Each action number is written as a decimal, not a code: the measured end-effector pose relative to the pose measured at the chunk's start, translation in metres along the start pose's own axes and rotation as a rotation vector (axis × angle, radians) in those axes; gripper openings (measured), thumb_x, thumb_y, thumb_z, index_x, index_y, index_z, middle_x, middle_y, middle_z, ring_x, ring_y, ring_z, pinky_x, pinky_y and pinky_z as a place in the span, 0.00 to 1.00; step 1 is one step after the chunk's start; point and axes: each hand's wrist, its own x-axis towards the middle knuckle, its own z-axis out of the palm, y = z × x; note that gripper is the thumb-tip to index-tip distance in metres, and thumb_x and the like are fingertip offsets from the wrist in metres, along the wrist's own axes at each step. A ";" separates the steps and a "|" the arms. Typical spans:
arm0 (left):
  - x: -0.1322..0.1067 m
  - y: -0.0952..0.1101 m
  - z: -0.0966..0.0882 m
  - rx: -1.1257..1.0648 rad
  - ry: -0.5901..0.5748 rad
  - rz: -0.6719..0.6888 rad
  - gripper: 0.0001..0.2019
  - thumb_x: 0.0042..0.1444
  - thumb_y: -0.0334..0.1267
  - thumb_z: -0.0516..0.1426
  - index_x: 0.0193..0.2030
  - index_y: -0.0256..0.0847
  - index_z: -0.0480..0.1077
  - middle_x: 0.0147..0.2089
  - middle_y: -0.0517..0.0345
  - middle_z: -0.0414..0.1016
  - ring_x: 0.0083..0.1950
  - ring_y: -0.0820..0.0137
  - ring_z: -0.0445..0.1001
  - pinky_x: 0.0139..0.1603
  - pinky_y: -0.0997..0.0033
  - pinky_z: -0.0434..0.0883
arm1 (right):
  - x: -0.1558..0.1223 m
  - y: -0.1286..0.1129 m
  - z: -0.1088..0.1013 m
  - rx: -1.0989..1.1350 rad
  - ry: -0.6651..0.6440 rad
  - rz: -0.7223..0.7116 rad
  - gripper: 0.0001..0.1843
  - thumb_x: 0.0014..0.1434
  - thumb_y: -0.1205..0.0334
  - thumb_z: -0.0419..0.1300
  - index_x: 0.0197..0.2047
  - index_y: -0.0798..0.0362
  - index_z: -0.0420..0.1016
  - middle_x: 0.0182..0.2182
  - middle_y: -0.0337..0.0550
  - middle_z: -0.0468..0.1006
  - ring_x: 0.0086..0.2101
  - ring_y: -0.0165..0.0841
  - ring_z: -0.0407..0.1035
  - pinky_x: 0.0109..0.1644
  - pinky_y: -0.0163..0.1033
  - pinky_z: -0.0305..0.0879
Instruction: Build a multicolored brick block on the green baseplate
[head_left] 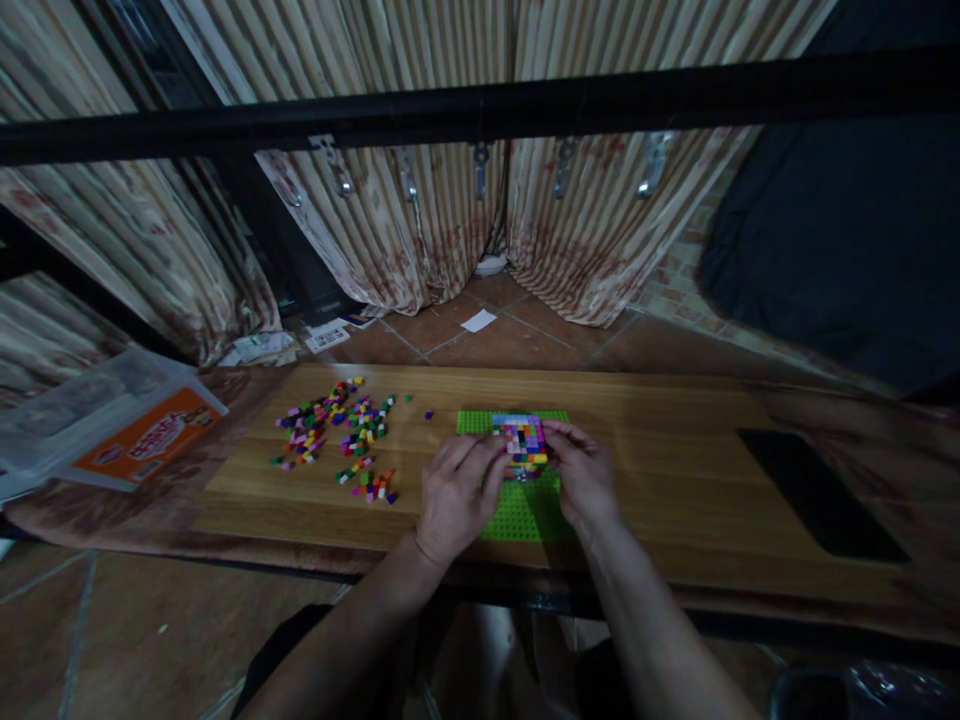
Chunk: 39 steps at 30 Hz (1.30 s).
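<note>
A green studded baseplate [517,512] lies on the wooden board [675,470] in front of me. On it stands a multicoloured block of small bricks [519,438]. My left hand [457,495] rests on the plate's left side, fingers curled against the block's lower left edge. My right hand [581,470] touches the block's right side with pinched fingers. What the fingertips hold, if anything, is too small to make out. A scatter of several loose coloured bricks [337,428] lies to the left of the plate.
A clear bag with an orange label [142,430] lies at the far left. A dark flat rectangle [817,490] lies on the right of the board. A black bar [480,105] crosses overhead. Curtains [420,230] and tiled floor lie beyond.
</note>
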 end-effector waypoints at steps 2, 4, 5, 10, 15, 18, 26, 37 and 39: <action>0.009 -0.014 -0.010 0.023 0.060 -0.123 0.08 0.59 0.35 0.55 0.44 0.40 0.72 0.38 0.55 0.76 0.39 0.70 0.74 0.42 0.71 0.73 | 0.001 0.001 0.000 -0.003 0.002 0.002 0.09 0.36 0.61 0.68 0.25 0.53 0.78 0.23 0.36 0.77 0.25 0.28 0.67 0.30 0.35 0.62; 0.016 -0.035 -0.018 0.091 0.086 -0.284 0.08 0.59 0.35 0.54 0.43 0.39 0.73 0.37 0.55 0.76 0.35 0.71 0.74 0.39 0.71 0.72 | 0.002 0.001 -0.001 -0.017 -0.002 0.000 0.09 0.37 0.61 0.68 0.25 0.53 0.78 0.23 0.36 0.78 0.25 0.28 0.67 0.30 0.35 0.62; 0.019 -0.048 -0.020 0.122 0.060 -0.349 0.09 0.58 0.35 0.55 0.43 0.38 0.73 0.36 0.55 0.76 0.33 0.72 0.73 0.37 0.71 0.72 | 0.002 0.002 -0.002 -0.027 -0.005 -0.002 0.09 0.37 0.61 0.68 0.26 0.53 0.78 0.23 0.37 0.78 0.25 0.28 0.67 0.30 0.35 0.62; 0.018 -0.092 -0.018 0.256 -0.189 -0.536 0.11 0.56 0.32 0.55 0.44 0.37 0.73 0.41 0.51 0.77 0.35 0.70 0.75 0.39 0.71 0.71 | 0.003 0.003 -0.005 -0.047 -0.001 -0.002 0.10 0.36 0.60 0.69 0.26 0.53 0.79 0.24 0.37 0.78 0.24 0.28 0.68 0.28 0.34 0.62; 0.018 -0.095 -0.005 0.476 -0.295 -0.493 0.11 0.57 0.32 0.53 0.45 0.38 0.73 0.46 0.47 0.75 0.44 0.65 0.75 0.45 0.68 0.70 | 0.004 0.005 -0.008 -0.066 -0.019 -0.016 0.08 0.38 0.61 0.68 0.26 0.52 0.79 0.24 0.37 0.79 0.24 0.29 0.69 0.28 0.35 0.63; 0.021 -0.096 0.001 0.507 -0.335 -0.516 0.10 0.57 0.32 0.53 0.42 0.37 0.73 0.43 0.47 0.76 0.44 0.64 0.74 0.45 0.68 0.70 | 0.004 0.006 -0.010 -0.081 -0.025 -0.018 0.08 0.39 0.61 0.68 0.27 0.51 0.79 0.25 0.37 0.79 0.25 0.29 0.69 0.29 0.35 0.64; 0.024 -0.094 0.005 0.413 -0.337 -0.482 0.10 0.57 0.28 0.50 0.38 0.35 0.74 0.39 0.46 0.76 0.40 0.64 0.75 0.40 0.67 0.70 | 0.004 0.003 -0.008 -0.102 -0.010 0.010 0.09 0.38 0.60 0.68 0.27 0.52 0.79 0.24 0.36 0.78 0.24 0.27 0.67 0.27 0.33 0.61; 0.021 -0.026 -0.025 -0.255 -0.155 -0.217 0.07 0.58 0.32 0.56 0.37 0.42 0.77 0.40 0.55 0.76 0.43 0.71 0.75 0.44 0.70 0.73 | 0.002 0.001 0.000 -0.040 -0.004 -0.014 0.09 0.36 0.60 0.68 0.25 0.52 0.78 0.22 0.37 0.77 0.23 0.28 0.67 0.28 0.35 0.62; 0.018 -0.015 -0.026 -0.278 -0.200 -0.179 0.08 0.58 0.31 0.56 0.38 0.42 0.77 0.41 0.54 0.76 0.44 0.71 0.75 0.45 0.70 0.74 | 0.003 0.002 0.000 -0.047 -0.004 -0.020 0.09 0.36 0.60 0.68 0.25 0.52 0.78 0.22 0.36 0.77 0.23 0.29 0.67 0.29 0.35 0.63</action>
